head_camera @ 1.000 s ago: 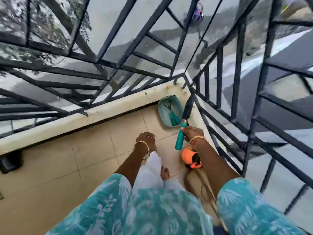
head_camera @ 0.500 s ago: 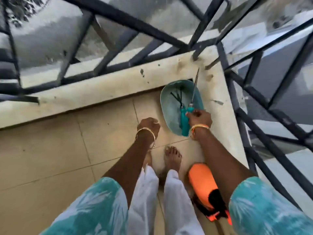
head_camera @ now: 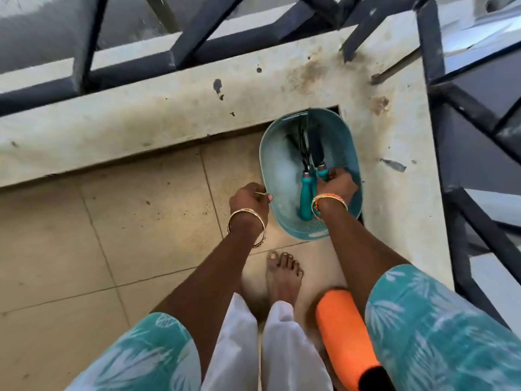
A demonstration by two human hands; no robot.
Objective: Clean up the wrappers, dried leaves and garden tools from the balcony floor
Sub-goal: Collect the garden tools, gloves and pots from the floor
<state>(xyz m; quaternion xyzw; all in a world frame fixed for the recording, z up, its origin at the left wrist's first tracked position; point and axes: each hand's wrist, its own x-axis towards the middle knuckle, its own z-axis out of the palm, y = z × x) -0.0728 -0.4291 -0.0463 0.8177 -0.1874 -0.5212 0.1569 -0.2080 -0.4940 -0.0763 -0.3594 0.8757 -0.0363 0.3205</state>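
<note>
A teal plastic basket [head_camera: 303,234] sits on the tiled floor in the balcony corner. Inside it lies a hand rake [head_camera: 306,196] with a teal handle and dark prongs pointing to the far end. Beside it is a second dark-bladed tool [head_camera: 322,171]; my right hand [head_camera: 337,184] is down in the basket and grips its teal handle. My left hand [head_camera: 248,201] hovers at the basket's left rim with its fingers curled, and I see nothing in it.
A stained concrete ledge [head_camera: 169,114] with a dark metal railing [head_camera: 439,80] bounds the corner at the far and right sides. An orange object with a black end [head_camera: 342,331] lies on the floor by my right leg. My bare foot [head_camera: 283,275] stands just before the basket.
I have bent closer to the corner. My right hand has lowered the dark-bladed tool from above the basket down into it, beside the rake. My left hand has come up to the basket's rim.
</note>
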